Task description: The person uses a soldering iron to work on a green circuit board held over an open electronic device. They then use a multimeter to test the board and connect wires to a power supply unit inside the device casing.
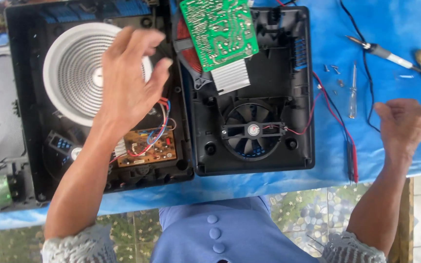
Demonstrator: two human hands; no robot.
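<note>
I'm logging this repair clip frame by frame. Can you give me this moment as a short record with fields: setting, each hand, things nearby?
setting: opened induction cooker in two black halves on a blue table cover
left hand: open, fingers spread, over the white coil disc, holding nothing
right hand: loosely closed, apart from the tools; contents cannot be told
left half: brown control board with coloured wires
right half: green circuit board, cooling fan
nearby: screwdriver, soldering iron, red and black probes

A home repair bench: a blue-covered table point(395, 29) over patterned floor tiles point(308, 214), with an opened cooker point(249, 87), soldering iron point(381, 51) and screwdriver point(353, 92).
</note>
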